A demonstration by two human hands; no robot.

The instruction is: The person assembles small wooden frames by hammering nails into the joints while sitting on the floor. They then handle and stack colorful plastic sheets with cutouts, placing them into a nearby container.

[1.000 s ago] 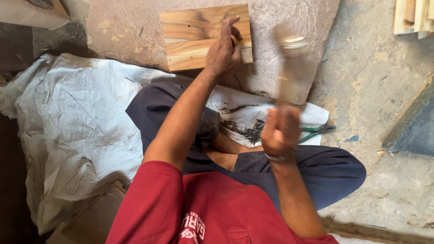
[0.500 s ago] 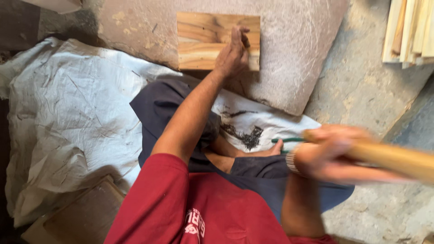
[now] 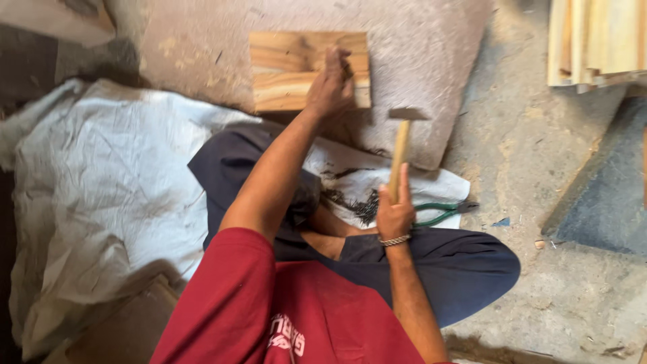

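Left hand (image 3: 330,84) presses flat on a grained wood board (image 3: 286,71); right hand (image 3: 394,214) grips a wooden-handled hammer (image 3: 402,145) upright.

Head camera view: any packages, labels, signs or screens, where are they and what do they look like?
No packages, signs or screens show.
Shirt print: pale lettering on the red shirt's chest, bottom centre, partly cut off.
Printed sheet: white with dark markings, on the floor between the lap and the stone slab, under the green-handled pliers.
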